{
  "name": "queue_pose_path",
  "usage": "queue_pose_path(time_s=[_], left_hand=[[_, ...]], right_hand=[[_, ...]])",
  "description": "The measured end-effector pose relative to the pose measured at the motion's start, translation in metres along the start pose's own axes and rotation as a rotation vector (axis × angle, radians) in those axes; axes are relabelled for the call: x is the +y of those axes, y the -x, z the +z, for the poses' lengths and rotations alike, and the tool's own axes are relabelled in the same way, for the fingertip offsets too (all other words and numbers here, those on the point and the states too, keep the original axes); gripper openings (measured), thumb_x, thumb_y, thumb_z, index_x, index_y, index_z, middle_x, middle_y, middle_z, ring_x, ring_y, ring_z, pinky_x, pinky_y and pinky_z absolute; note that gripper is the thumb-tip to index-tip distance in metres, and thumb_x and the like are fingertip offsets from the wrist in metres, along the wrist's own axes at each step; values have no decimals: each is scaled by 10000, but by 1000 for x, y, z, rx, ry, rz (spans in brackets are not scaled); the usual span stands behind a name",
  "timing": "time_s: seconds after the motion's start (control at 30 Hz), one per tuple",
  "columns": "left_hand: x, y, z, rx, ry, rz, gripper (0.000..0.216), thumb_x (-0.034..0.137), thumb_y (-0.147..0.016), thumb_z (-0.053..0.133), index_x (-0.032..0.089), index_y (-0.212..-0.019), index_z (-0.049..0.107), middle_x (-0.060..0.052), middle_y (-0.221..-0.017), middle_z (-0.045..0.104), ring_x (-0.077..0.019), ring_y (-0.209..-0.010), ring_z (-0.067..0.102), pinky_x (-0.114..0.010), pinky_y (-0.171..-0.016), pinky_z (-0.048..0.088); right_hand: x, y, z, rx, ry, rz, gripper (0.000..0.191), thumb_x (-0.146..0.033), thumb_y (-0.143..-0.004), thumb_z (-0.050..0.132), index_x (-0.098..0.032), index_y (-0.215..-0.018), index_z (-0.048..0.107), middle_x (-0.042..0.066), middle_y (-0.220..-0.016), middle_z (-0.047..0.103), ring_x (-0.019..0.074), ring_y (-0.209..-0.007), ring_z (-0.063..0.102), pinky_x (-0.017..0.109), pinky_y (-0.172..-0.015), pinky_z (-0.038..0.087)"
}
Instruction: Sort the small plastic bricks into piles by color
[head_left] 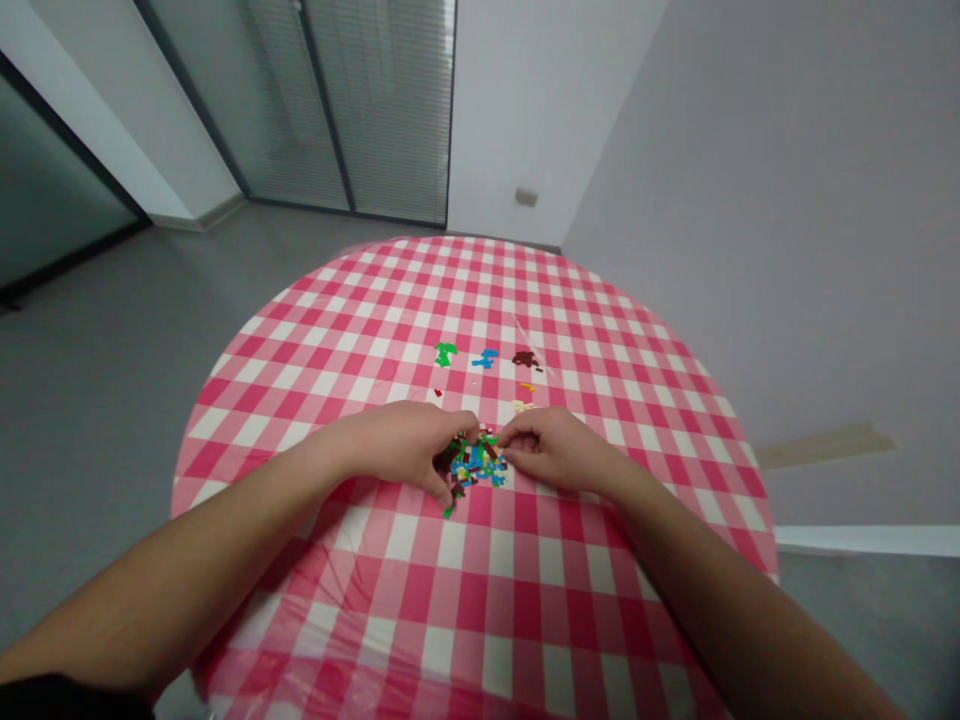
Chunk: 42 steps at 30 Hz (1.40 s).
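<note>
A mixed heap of tiny coloured pieces (475, 464) lies on the round table with its red-and-white checked cloth (420, 330). My left hand (405, 445) rests at the heap's left edge with fingers curled down into the pieces. My right hand (551, 447) sits at the heap's right edge, its fingers pinched together over the pieces. What either hand grips is too small to make out. Beyond the heap lie small sorted clusters: green pieces (445, 353), blue pieces (485, 358), dark brown pieces (525, 358), a few yellow pieces (527, 386) and pale cream pieces (522, 406).
A single small red piece (437, 393) lies left of the cream cluster. The table stands near a pale wall (787, 200) on the right. Grey floor (112, 350) spreads to the left, with glass panels and blinds (375, 100) behind.
</note>
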<state>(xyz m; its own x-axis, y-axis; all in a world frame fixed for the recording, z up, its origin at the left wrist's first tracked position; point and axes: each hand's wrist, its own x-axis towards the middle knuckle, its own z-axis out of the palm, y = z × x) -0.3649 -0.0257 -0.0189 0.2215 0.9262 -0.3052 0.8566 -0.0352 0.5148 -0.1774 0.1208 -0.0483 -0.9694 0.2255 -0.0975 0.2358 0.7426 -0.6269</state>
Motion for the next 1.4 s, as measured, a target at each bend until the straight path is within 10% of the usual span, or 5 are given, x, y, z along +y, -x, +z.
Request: queue_pose_path(time_s=[0.23, 1.4], left_hand=[[20, 1, 8, -78, -216, 16, 305, 386, -675, 823, 219, -813, 609, 1, -717, 646, -193, -610, 569, -269, -512, 250], [-24, -9, 0, 158, 152, -40, 276, 365, -872, 561, 179, -673, 518, 18, -604, 571, -115, -538, 465, -259, -520, 262]], right_hand=[[-4, -1, -2, -32, -8, 30, 155, -121, -770, 614, -164, -839, 746, 23, -702, 713, 115, -579, 604, 216, -537, 405], [9, 3, -9, 40, -172, -31, 164, -150, -763, 603, -170, -861, 733, 46, -777, 741, 146, -669, 674, 235, -616, 516]])
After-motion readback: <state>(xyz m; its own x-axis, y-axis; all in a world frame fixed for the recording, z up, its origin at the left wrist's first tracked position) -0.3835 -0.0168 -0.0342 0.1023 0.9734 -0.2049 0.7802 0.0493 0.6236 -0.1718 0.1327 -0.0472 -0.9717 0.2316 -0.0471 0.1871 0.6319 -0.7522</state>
